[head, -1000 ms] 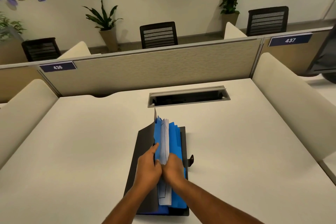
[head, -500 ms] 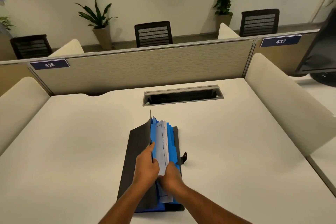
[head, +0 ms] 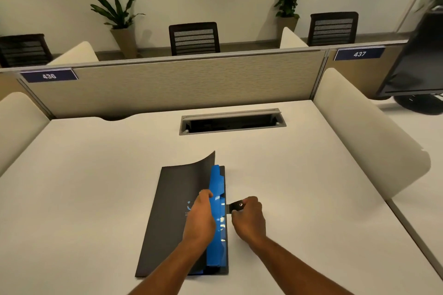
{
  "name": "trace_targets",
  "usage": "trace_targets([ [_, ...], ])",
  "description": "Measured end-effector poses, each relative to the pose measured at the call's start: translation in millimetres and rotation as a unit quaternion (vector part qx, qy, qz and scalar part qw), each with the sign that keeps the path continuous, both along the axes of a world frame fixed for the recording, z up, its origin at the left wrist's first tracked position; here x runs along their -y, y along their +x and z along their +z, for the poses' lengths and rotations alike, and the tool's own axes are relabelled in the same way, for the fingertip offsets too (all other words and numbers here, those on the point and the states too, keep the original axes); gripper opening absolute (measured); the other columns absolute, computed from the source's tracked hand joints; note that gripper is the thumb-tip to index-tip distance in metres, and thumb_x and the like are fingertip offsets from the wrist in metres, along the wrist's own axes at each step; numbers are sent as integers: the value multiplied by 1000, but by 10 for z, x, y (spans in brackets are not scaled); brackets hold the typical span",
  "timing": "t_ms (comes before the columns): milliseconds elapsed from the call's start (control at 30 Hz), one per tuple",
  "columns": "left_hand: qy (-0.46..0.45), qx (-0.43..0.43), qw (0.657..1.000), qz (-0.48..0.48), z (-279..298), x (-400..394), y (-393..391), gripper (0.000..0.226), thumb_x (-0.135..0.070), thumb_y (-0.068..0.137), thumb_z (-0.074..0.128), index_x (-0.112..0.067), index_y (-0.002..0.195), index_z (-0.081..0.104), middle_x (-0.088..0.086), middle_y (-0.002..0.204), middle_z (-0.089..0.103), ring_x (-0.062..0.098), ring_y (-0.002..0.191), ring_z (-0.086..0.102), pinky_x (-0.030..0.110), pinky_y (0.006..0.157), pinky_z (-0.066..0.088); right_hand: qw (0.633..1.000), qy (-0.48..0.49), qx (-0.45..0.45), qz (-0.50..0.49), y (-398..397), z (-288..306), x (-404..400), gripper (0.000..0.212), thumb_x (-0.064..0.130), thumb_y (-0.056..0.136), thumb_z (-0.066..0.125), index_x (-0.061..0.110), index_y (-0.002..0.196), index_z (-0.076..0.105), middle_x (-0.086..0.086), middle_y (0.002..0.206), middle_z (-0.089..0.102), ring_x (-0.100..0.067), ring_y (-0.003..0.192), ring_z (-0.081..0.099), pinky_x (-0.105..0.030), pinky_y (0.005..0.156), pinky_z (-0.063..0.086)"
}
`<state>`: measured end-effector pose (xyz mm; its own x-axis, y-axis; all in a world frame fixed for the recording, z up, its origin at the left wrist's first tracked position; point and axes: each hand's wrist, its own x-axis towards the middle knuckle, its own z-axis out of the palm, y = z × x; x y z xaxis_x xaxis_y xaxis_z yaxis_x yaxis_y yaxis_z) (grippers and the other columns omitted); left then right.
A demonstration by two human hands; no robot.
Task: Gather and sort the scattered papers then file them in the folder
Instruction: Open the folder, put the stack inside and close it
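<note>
Obs: flat black expanding file folder with blue tabbed plastic dividers point(head: 177, 218) lies near the middle of the white bench point(head: 96, 187), long axis running near to far. Its black front cover point(head: 172, 199) is folded over most of the dividers; the far right corner of that cover curls upward, so it is not yet flat. A strip of the blue dividers point(head: 218, 199) shows along the right edge.

Papers: no loose sheets visible anywhere on the bench. No white paper shows between the dividers either; judged filed inside, but not confirmed from this view.

Left hand point(head: 200, 218): palm down on the cover near its right edge, fingers curled over onto the blue dividers, pressing the pack down. Not gripping anything as far as can be told.

Right hand point(head: 248, 217): just right of the folder, fingers pinched closed on the small black strap tab with a metal snap point(head: 236, 206) that sticks out from the folder's right edge.

Step in hand (judgement): closing and fastening the folder, the last stage of the task.

Next move calls for: left hand flattening the curled cover, right hand drawing the tab over the right edge and pressing the snap onto its mate. The mate is not visible; its position cannot be told.
</note>
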<state>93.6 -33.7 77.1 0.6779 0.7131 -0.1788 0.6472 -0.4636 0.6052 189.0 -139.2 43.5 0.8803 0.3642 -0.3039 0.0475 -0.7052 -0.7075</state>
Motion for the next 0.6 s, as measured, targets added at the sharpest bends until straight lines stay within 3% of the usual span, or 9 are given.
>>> trace_targets([
  [133, 18, 2, 1000, -15, -102, 67, 19, 60, -10, 92, 61, -25, 142, 31, -2, 120, 57, 10, 102, 60, 25, 87, 52, 999, 41, 17, 17, 95, -61, 10, 46, 19, 95, 68, 30, 136, 50, -2, 122, 60, -12, 99, 61, -17, 81, 45],
  [200, 11, -3, 1000, -22, -182, 71, 1, 61, -19, 90, 67, -23, 141, 33, 0, 128, 56, 14, 111, 59, 25, 90, 51, 998, 53, 13, 38, 133, -102, 8, 30, 16, 97, 64, 27, 125, 62, -1, 117, 68, -11, 99, 65, -17, 83, 50],
  [300, 19, -49, 998, -37, -339, 36, -47, 41, -32, 91, 65, -17, 126, 48, 4, 132, 54, 18, 116, 56, 30, 96, 52, 994, 101, -21, 48, 143, -154, -11, 15, 13, 98, 63, 20, 109, 71, 0, 106, 73, -13, 92, 71, -30, 84, 61],
  [433, 32, -57, 997, -46, -481, -99, -150, 38, -31, 99, 52, -18, 134, 52, 1, 152, 41, 21, 135, 44, 34, 111, 40, 984, 155, -68, 49, 137, -151, -81, 14, 12, 98, 62, 24, 102, 69, 2, 95, 72, -13, 77, 74, -26, 69, 63],
  [533, 96, -83, 985, -120, -534, -290, -305, 43, -36, 97, 52, -37, 139, 45, -13, 155, 34, 13, 140, 34, 37, 115, 30, 980, 165, -74, 83, 184, -124, -149, 10, 18, 97, 64, 25, 102, 69, 4, 90, 72, -15, 75, 74, -28, 69, 64],
  [600, 119, -110, 973, -163, -590, -396, -446, 51, -47, 95, 46, -48, 143, 32, -23, 157, 22, 9, 145, 21, 49, 119, 12, 976, 169, -81, 106, 216, -92, -185, 8, 23, 94, 69, 25, 103, 69, 0, 86, 72, -20, 74, 74, -30, 67, 64],
])
